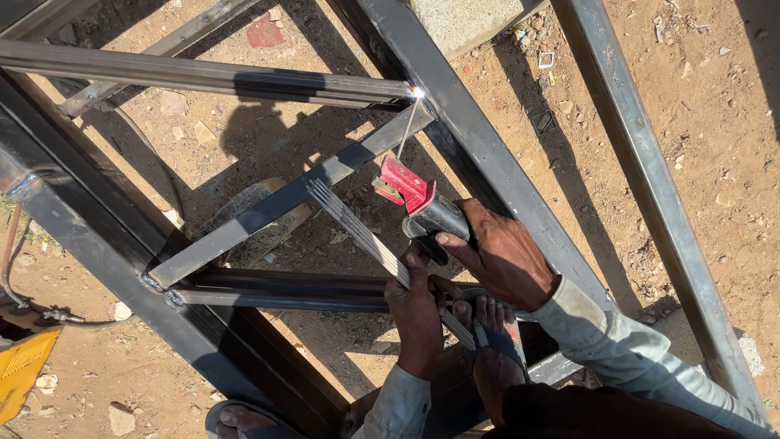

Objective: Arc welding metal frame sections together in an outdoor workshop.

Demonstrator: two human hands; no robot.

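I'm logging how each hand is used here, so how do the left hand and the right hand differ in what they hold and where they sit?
The right hand wraps the black handle of a red electrode holder; the left hand pinches a bundle of thin welding rods. The right hand sits higher, nearer the bright weld point; the left hand sits lower, by a sandalled foot. Both are bare, with grey sleeves.

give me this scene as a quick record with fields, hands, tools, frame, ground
right hand: right hand grips the black handle of a red-jawed welding electrode holder
electrode: thin grey welding rod runs from the holder up to a bright spark at a joint
left hand: left hand holds a bundle of thin grey spare rods
frame: dark square-tube steel frame lying flat, diagonal bars meeting at the joint
foot: sandalled foot resting on a frame bar
ground: sandy brown dirt ground with small stones
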